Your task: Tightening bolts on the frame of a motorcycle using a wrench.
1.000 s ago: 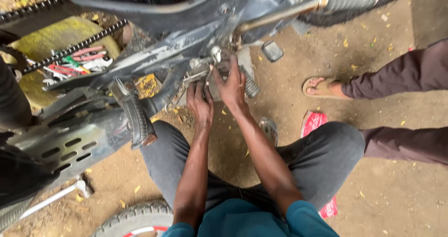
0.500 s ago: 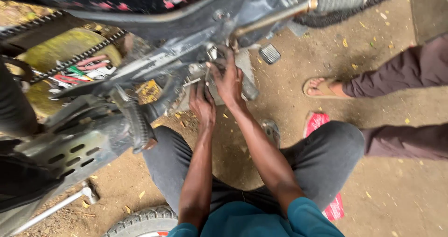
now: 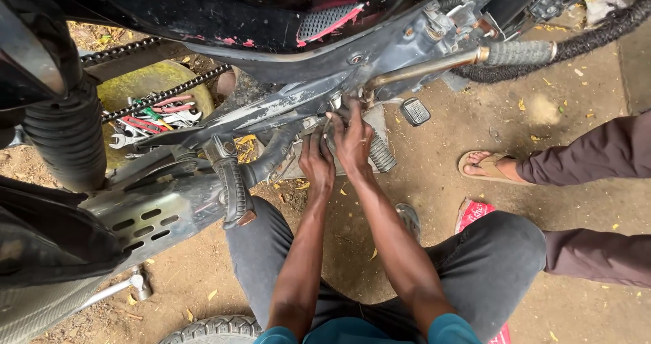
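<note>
Head view: left hand (image 3: pixel 317 161) and right hand (image 3: pixel 352 137) press, fingers curled, on the motorcycle's scuffed grey frame (image 3: pixel 271 110); grip unclear.

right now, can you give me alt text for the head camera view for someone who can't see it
Seen from above, a crouching person's left hand and right hand press side by side against the underside of a motorcycle frame, beside a ribbed footpeg. Wrenches lie behind the drive chain, and another person's sandalled foot rests on the dirt to the right.
</note>
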